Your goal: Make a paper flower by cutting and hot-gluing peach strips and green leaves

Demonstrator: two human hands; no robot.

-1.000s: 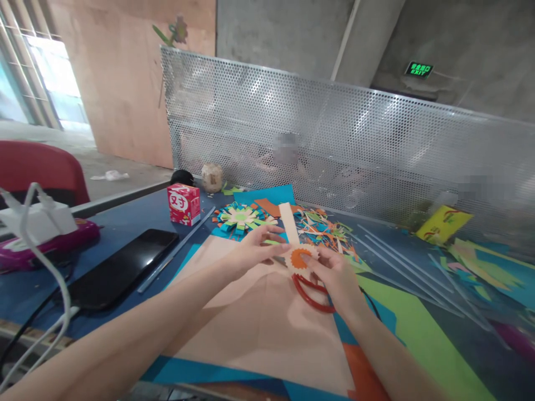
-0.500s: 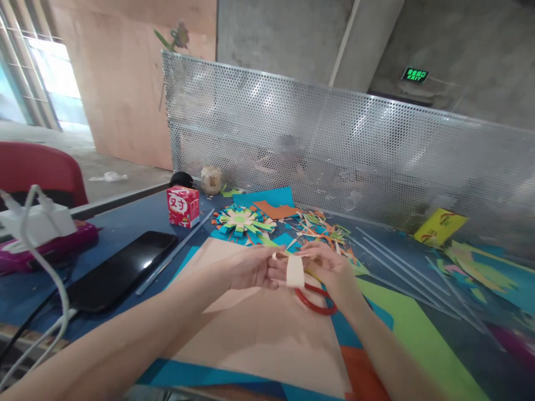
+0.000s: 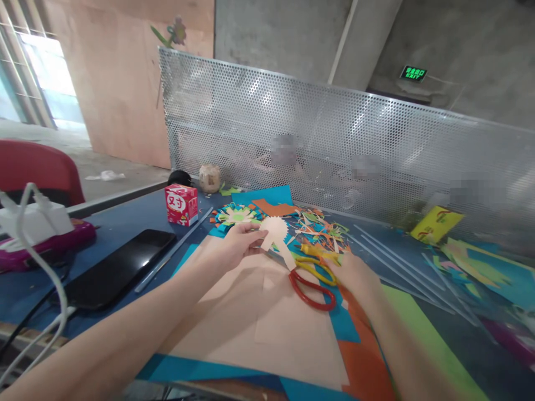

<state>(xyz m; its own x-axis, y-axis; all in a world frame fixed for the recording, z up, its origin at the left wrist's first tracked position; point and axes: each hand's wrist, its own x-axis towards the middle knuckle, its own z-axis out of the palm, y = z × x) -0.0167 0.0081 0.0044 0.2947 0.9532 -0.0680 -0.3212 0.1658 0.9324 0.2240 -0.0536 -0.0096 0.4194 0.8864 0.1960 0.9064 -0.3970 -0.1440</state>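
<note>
While a perforated metal partition (image 3: 251, 111) spans the back, I see from my remote post a blue table (image 3: 125, 210) and, on it, a large cream paper sheet (image 3: 234, 317). Right hand (image 3: 355, 273) beside the sheet's far right edge; blurred, can't tell whether it grips anything. Scissors (image 3: 300, 294), red and yellow loops, just left of it. Left hand (image 3: 246, 242) pinches a toothed cream paper rosette (image 3: 276, 227) above the sheet's far end, tails angled downward.

Craft workshop | bare concrete wall (image 3: 284, 33) | lit exit sign (image 3: 413, 73) | perforated metal partition (image 3: 234, 106) | scissors (image 3: 302, 297), paper scraps (image 3: 317, 227)
</note>
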